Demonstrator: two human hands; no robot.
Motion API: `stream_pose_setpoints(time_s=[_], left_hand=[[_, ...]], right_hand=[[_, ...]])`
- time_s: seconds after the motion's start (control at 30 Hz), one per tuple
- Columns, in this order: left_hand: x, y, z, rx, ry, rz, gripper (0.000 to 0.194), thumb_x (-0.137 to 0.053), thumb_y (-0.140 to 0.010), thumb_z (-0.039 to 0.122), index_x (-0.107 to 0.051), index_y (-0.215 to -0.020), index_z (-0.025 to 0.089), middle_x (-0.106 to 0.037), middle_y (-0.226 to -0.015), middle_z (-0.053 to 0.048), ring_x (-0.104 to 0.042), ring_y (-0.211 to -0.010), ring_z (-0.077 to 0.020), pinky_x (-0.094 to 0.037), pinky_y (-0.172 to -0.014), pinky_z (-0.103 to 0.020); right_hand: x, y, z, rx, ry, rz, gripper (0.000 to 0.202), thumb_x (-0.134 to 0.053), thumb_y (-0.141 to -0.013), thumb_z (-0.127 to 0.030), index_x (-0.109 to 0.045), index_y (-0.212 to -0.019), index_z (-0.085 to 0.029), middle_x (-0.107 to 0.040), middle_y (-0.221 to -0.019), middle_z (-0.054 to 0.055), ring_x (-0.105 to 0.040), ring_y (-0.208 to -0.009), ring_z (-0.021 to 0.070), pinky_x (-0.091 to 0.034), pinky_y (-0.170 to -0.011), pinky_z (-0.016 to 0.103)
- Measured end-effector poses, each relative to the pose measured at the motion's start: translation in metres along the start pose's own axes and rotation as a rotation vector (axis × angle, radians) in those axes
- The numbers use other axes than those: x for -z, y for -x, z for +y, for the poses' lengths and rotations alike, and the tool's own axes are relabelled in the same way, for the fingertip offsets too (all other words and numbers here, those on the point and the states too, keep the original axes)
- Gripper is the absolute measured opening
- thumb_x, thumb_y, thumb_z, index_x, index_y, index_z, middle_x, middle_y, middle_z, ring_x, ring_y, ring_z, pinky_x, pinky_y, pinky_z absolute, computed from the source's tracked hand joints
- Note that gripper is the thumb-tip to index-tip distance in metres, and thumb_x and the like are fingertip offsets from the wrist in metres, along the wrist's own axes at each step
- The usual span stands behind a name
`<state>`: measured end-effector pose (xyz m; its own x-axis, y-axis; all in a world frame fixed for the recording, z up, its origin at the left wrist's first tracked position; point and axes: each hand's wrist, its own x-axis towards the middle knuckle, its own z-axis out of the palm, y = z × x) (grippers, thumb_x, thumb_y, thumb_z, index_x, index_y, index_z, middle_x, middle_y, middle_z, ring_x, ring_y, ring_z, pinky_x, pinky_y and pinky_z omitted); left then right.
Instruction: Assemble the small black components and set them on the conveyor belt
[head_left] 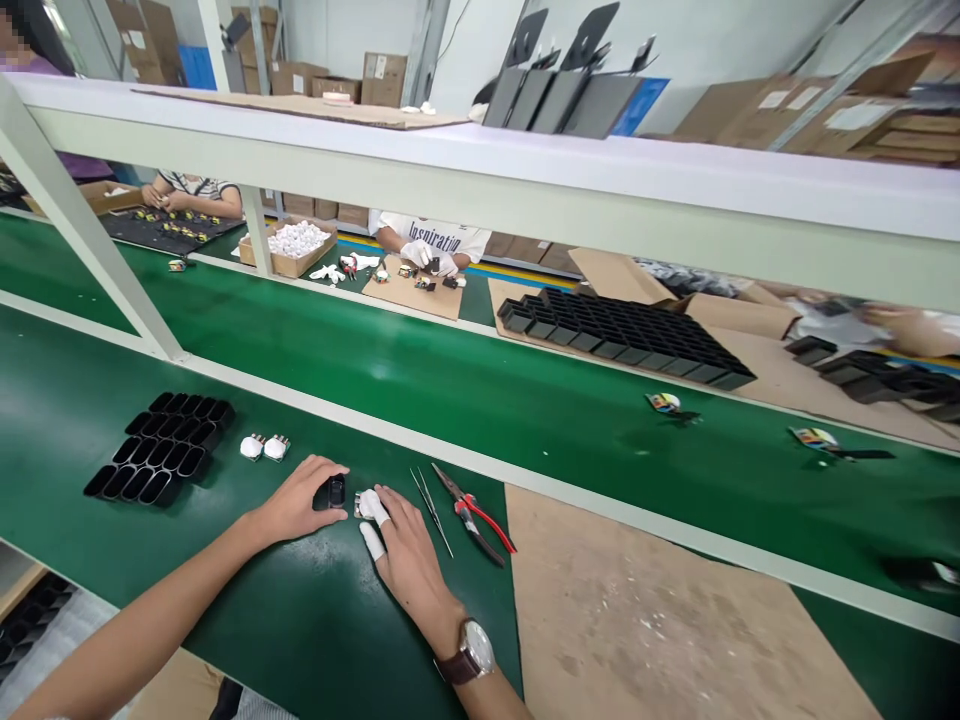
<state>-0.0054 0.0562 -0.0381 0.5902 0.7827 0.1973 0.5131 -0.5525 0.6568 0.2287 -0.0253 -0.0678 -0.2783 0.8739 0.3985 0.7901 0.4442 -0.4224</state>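
My left hand [300, 498] grips a small black plastic case [336, 490] between thumb and fingers, its opening toward my right hand. My right hand [409, 550] wears white finger cots on thumb and index finger and a wristwatch. Those two fingers hold a small circuit board [360, 504] low over the green bench, just right of the case; the index finger partly hides it. Two similar boards with white tops [264, 447] lie beyond my left hand. Tweezers [432, 512] and red-handled long-nose pliers [472, 515] rest right of my right hand.
Rows of black cases [161, 447] stand at the left. A cardboard sheet [637, 610] covers the bench at right. Beyond a pale rail, a green conveyor belt [420, 365] carries several boards [667, 403]. Co-workers sit across it, near a block of black cases [622, 335]. A white shelf beam [480, 185] crosses above.
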Motion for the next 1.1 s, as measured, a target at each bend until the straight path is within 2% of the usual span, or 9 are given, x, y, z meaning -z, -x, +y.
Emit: stream_pose_setpoints(time_s=[0.1,0.2,0.43,0.57,0.7,0.77,0.87,0.93,1.1], left_hand=[[-0.002,0.006,0.001,0.054,0.037,-0.002,0.078,-0.083,-0.084,0.037,-0.044,-0.151,0.031,-0.061,-0.132,-0.011,-0.058,-0.124,-0.0320,-0.053,-0.103,-0.051],[0.001,0.010,0.002,0.070,0.097,0.006,0.092,-0.086,-0.081,0.037,-0.034,-0.157,0.034,-0.056,-0.140,-0.012,-0.055,-0.130,-0.0328,-0.052,-0.107,-0.052],[0.003,0.012,0.003,0.014,0.145,-0.056,0.076,-0.066,-0.093,0.020,-0.030,-0.159,0.034,-0.053,-0.147,-0.010,-0.058,-0.132,-0.0278,-0.051,-0.111,-0.045],[0.001,0.017,0.002,0.047,0.069,-0.034,0.076,-0.070,-0.094,0.032,-0.031,-0.159,0.036,-0.057,-0.142,-0.009,-0.060,-0.125,-0.0289,-0.054,-0.105,-0.046],[0.007,0.020,0.002,0.098,0.069,-0.117,0.097,-0.085,-0.081,0.042,-0.029,-0.161,0.035,-0.047,-0.154,-0.011,-0.064,-0.114,-0.0284,-0.056,-0.101,-0.046],[0.010,0.019,0.003,0.073,0.096,-0.132,0.083,-0.083,-0.083,0.039,-0.041,-0.155,0.033,-0.051,-0.151,-0.011,-0.064,-0.115,-0.0280,-0.056,-0.101,-0.044],[0.009,0.016,0.005,0.006,0.119,-0.105,0.052,-0.076,-0.089,0.031,-0.056,-0.138,0.028,-0.065,-0.129,-0.009,-0.062,-0.116,-0.0280,-0.055,-0.100,-0.044],[0.006,0.015,0.007,-0.063,0.119,-0.067,0.048,-0.074,-0.091,0.028,-0.057,-0.135,0.026,-0.066,-0.123,-0.009,-0.059,-0.117,-0.0282,-0.054,-0.100,-0.045],[0.000,0.017,0.011,-0.182,0.087,-0.028,0.049,-0.069,-0.096,0.026,-0.051,-0.142,0.025,-0.063,-0.126,-0.011,-0.055,-0.119,-0.0284,-0.051,-0.103,-0.046]], right_hand=[[-0.001,0.001,0.005,-0.063,-0.048,0.083,0.059,-0.049,-0.105,-0.027,-0.031,-0.161,-0.022,-0.059,-0.142,0.018,-0.056,-0.134,0.0338,-0.054,-0.104,0.056],[-0.003,0.000,0.006,-0.052,-0.069,0.106,0.056,-0.051,-0.104,-0.025,-0.035,-0.158,-0.024,-0.063,-0.134,0.015,-0.058,-0.129,0.0333,-0.054,-0.102,0.056],[0.009,-0.008,0.000,-0.059,-0.253,0.233,0.039,-0.056,-0.101,-0.020,-0.053,-0.139,-0.026,-0.066,-0.122,0.011,-0.064,-0.116,0.0257,-0.058,-0.097,0.046],[0.016,-0.006,-0.005,-0.103,-0.277,0.244,0.038,-0.058,-0.100,-0.022,-0.054,-0.138,-0.027,-0.066,-0.121,0.011,-0.066,-0.113,0.0247,-0.059,-0.096,0.044],[0.021,0.001,-0.008,-0.157,-0.253,0.256,0.043,-0.064,-0.099,-0.026,-0.052,-0.140,-0.026,-0.066,-0.122,0.011,-0.067,-0.113,0.0248,-0.059,-0.097,0.045],[0.025,0.002,-0.012,-0.152,-0.254,0.258,0.042,-0.064,-0.098,-0.027,-0.052,-0.139,-0.026,-0.065,-0.121,0.010,-0.067,-0.113,0.0247,-0.059,-0.097,0.045],[0.031,0.001,-0.022,-0.090,-0.241,0.253,0.042,-0.065,-0.098,-0.025,-0.053,-0.139,-0.026,-0.066,-0.120,0.010,-0.066,-0.112,0.0252,-0.060,-0.095,0.045],[0.034,-0.001,-0.028,-0.024,-0.219,0.238,0.045,-0.065,-0.098,-0.022,-0.051,-0.141,-0.025,-0.066,-0.121,0.011,-0.066,-0.114,0.0258,-0.060,-0.094,0.046],[0.036,-0.005,-0.038,0.085,-0.150,0.187,0.053,-0.063,-0.099,-0.018,-0.044,-0.149,-0.023,-0.066,-0.124,0.014,-0.064,-0.117,0.0275,-0.060,-0.095,0.048]])
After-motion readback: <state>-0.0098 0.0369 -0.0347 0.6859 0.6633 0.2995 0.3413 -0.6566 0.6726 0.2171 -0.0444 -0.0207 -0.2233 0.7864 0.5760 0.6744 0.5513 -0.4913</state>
